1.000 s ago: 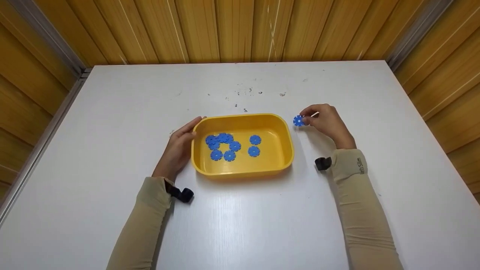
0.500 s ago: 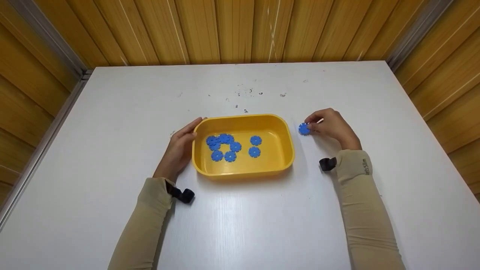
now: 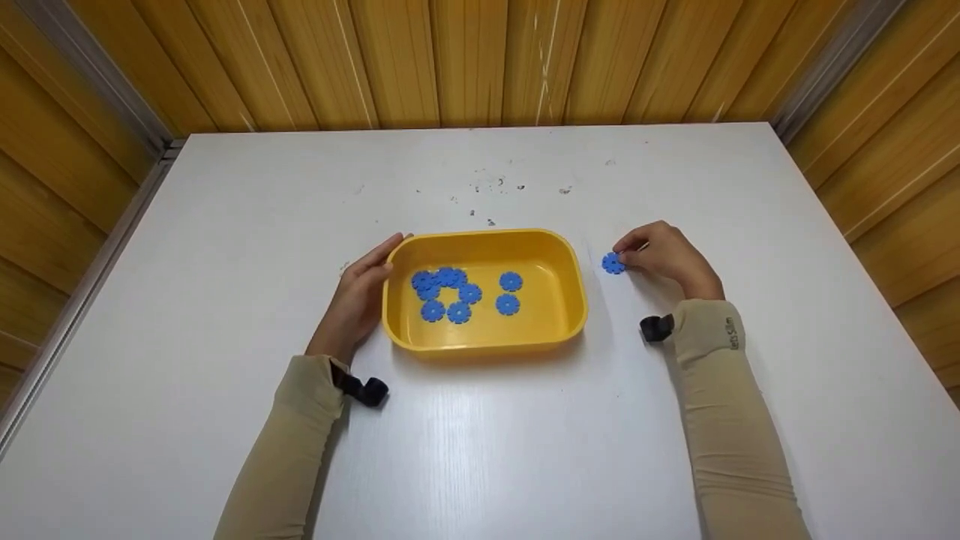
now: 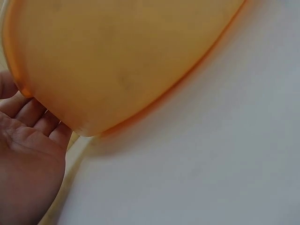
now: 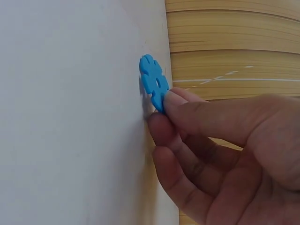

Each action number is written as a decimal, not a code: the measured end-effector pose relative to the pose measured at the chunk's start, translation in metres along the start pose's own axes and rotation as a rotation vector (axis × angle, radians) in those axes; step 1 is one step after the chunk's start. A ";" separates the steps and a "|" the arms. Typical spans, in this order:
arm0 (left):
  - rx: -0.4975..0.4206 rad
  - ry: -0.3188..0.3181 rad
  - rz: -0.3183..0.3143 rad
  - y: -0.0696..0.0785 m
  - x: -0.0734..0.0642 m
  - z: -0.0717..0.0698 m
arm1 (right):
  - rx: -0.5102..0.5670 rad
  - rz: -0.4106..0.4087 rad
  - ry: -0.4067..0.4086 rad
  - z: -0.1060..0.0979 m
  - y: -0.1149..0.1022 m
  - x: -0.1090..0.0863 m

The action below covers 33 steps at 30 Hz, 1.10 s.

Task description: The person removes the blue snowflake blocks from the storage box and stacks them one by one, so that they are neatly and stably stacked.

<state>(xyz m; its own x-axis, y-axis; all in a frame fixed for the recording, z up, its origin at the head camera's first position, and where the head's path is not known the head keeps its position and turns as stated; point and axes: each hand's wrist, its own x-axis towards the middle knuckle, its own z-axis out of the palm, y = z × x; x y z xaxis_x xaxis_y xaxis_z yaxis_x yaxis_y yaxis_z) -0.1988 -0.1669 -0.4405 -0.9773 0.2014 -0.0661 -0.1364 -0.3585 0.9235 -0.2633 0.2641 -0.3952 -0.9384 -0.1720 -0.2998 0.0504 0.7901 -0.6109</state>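
My right hand (image 3: 664,259) pinches a blue notched plastic disc (image 3: 613,262) between thumb and fingers, low over the table to the right of the yellow tub. In the right wrist view the same flower-shaped disc (image 5: 153,82) shows a small centre hole and stands close to the white surface; whether it touches cannot be told. My left hand (image 3: 360,296) grips the left end of the yellow plastic tub (image 3: 540,326), thumb at the rim and fingers along the outside. Several similar blue discs (image 3: 460,313) lie at the tub's left, some overlapping, with two more discs (image 3: 508,304) toward its right.
The white table (image 3: 465,450) bears dark scuff marks (image 3: 495,182) beyond the tub. Yellow wood-look panels (image 3: 465,60) rise behind the table and on both sides. Small black cameras (image 3: 366,391) are strapped to the wrists.
My right hand has moved slightly right and toward me, bringing the pinched disc down nearer the table. The left hand and the tub have stayed in place.
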 end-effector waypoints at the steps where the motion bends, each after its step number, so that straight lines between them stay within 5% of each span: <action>1: 0.001 -0.002 0.003 0.000 0.000 0.000 | -0.002 0.000 0.000 0.000 0.000 0.000; 25: -0.013 0.013 0.004 0.001 -0.001 -0.003 | 0.015 0.064 -0.009 0.000 -0.010 -0.002; 33: -0.029 0.014 0.007 -0.001 0.000 -0.001 | 0.009 -0.007 0.031 -0.005 -0.019 -0.009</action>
<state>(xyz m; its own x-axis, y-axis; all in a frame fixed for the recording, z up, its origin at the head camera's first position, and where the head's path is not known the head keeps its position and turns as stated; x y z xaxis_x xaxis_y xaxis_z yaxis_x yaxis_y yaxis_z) -0.1987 -0.1676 -0.4421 -0.9804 0.1860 -0.0652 -0.1339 -0.3858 0.9128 -0.2578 0.2540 -0.3771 -0.9489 -0.1590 -0.2725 0.0468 0.7832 -0.6200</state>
